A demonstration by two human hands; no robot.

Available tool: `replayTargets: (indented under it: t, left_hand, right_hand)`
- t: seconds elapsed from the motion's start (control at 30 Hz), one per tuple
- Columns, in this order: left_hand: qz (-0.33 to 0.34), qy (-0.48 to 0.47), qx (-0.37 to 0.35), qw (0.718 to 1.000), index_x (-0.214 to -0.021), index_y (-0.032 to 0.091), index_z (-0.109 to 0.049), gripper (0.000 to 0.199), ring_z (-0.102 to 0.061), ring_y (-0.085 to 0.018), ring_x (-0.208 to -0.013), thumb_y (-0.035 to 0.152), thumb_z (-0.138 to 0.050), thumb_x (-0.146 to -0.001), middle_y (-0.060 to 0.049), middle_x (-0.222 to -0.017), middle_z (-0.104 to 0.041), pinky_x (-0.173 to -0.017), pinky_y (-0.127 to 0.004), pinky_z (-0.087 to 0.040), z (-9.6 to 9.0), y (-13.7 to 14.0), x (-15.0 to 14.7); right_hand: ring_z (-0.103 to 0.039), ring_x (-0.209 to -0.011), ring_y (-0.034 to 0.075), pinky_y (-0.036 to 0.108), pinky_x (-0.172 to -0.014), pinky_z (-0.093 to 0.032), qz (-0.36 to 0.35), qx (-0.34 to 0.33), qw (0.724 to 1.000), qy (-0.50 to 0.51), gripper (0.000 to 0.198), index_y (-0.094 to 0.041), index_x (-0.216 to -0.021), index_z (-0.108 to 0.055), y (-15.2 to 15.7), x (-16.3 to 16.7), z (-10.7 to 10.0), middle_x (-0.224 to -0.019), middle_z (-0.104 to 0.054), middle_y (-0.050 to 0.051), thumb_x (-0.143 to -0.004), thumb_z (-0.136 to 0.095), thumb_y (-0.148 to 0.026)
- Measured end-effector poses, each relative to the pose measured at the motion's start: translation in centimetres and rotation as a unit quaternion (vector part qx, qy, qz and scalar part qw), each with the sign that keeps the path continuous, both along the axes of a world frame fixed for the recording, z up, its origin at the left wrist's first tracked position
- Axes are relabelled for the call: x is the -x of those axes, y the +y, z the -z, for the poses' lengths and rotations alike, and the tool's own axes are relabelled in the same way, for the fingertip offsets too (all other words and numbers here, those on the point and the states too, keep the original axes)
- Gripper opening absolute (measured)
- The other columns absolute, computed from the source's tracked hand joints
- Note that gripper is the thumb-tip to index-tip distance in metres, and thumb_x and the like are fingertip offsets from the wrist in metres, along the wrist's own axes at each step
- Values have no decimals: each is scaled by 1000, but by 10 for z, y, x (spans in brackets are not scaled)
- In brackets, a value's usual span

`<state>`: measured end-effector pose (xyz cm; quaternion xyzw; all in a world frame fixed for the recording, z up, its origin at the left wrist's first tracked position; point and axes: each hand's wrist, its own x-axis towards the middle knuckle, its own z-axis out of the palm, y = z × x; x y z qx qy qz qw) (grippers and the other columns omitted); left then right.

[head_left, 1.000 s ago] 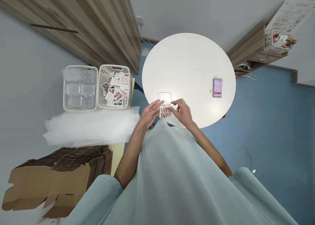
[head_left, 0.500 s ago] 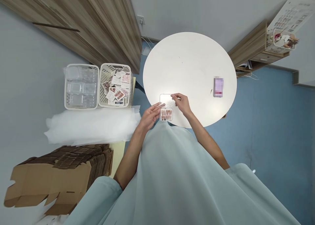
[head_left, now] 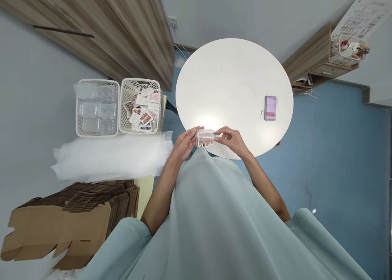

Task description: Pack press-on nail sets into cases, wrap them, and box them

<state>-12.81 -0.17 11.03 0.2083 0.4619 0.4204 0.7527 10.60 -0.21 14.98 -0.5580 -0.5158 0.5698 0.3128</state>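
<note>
Between my hands, at the near edge of the table, is a small clear plastic case [head_left: 205,141] holding press-on nails in rows. Its hinged lid [head_left: 206,132] is tilted over toward the tray part. My left hand [head_left: 184,144] grips the case from the left side, fingers closed along its edge. The thumb and fingers of my right hand [head_left: 232,141] are on the right edge of the case, by the lid.
A white round table [head_left: 239,79] carries a purple pixelated item [head_left: 270,108] on the right. On the left are a basket of clear cases [head_left: 98,108], a basket of nail cards [head_left: 142,110], white sheets [head_left: 113,157] and flattened cardboard boxes [head_left: 58,227].
The lid has swung from fully open toward the tray part of the case. My right hand has come down a little with it, and the left keeps its hold.
</note>
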Motion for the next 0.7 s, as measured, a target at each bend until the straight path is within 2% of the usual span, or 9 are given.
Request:
replayTargets:
  t: [0.17,0.33,0.43,0.53,0.7]
  left_hand:
    - [15,19,-13,1000,-121,16,-80,44,-62,-34,-140,40,-87,-84,-15,-146,-69,-116,-46,-53,-4,3,-2]
    - [5,26,-6,1000,-119,16,-80,44,-59,-35,-142,37,-88,-82,-15,-146,-69,-117,-48,-52,-6,8,-5]
    - [10,34,-16,999,-121,16,-80,45,-59,-36,-142,39,-87,-83,-16,-147,-68,-118,-49,-51,-7,9,-6]
    - [11,36,-23,999,-122,16,-79,47,-60,-35,-142,39,-88,-82,-16,-149,-67,-119,-48,-50,-6,9,-7]
    - [16,69,-31,997,-141,20,-67,62,-61,-32,-140,46,-84,-87,-16,-151,-64,-114,-46,-52,1,5,-2]
  right_hand:
    - [-51,-64,11,31,-65,-47,3,38,999,17,41,-25,-95,-76,-17,-3,18,-108,-73,3,-76,-88,-59]
    - [-52,-62,8,28,-62,-45,32,48,997,56,44,-24,-100,-69,-19,-3,21,-107,-71,1,-74,-91,-53]
    - [-58,-62,10,27,-56,-43,40,96,993,58,51,-24,-106,-68,-17,-2,20,-105,-73,2,-74,-90,-57]
    - [-62,-61,12,26,-51,-38,24,152,986,61,50,-21,-101,-71,-16,2,20,-98,-76,4,-78,-85,-63]
    - [-59,-58,11,25,-50,-34,34,168,981,94,48,-21,-94,-71,-16,10,26,-91,-75,4,-76,-86,-62]
